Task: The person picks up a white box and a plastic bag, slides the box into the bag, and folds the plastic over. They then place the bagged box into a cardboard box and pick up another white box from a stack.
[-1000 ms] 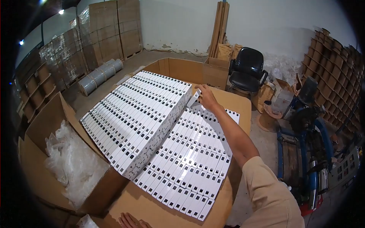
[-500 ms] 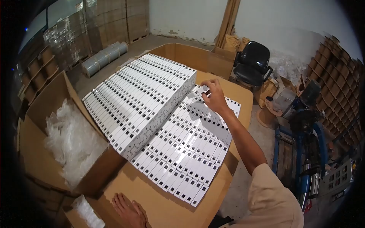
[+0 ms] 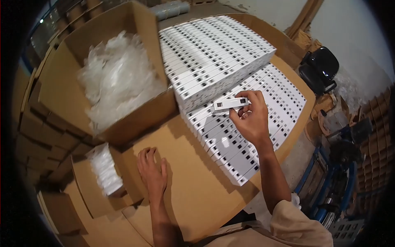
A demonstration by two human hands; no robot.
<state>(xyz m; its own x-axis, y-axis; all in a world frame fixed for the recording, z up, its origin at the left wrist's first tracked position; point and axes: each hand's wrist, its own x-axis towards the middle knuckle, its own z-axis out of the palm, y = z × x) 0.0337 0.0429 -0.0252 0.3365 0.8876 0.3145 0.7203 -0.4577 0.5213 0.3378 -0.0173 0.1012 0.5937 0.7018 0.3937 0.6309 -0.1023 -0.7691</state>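
Between the thumb and fingers of my right hand (image 3: 253, 119) is a small white box (image 3: 230, 103) with dark square windows near its ends. It is held above a lower layer of similar white boxes (image 3: 284, 99) laid side by side in rows. Behind it rises a taller stack of the same boxes (image 3: 218, 49). My left hand (image 3: 152, 168) is at the cardboard surface (image 3: 189, 181), fingers stretched out and holding nothing. Close to its left stands a small open carton (image 3: 131, 185) with clear plastic-wrapped pieces (image 3: 106, 171) in it.
A large open cardboard box (image 3: 140, 123) full of crumpled clear plastic bags (image 3: 119, 78) stands left of the stack. On the floor at right are a black chair (image 3: 323, 68) and blue-framed equipment (image 3: 349, 181). Flattened cardboard (image 3: 37, 123) is piled at far left.
My right hand has drawn the white box back from the far side of the lower layer, toward me. The camera view has turned left and down, bringing more of my left arm into sight.
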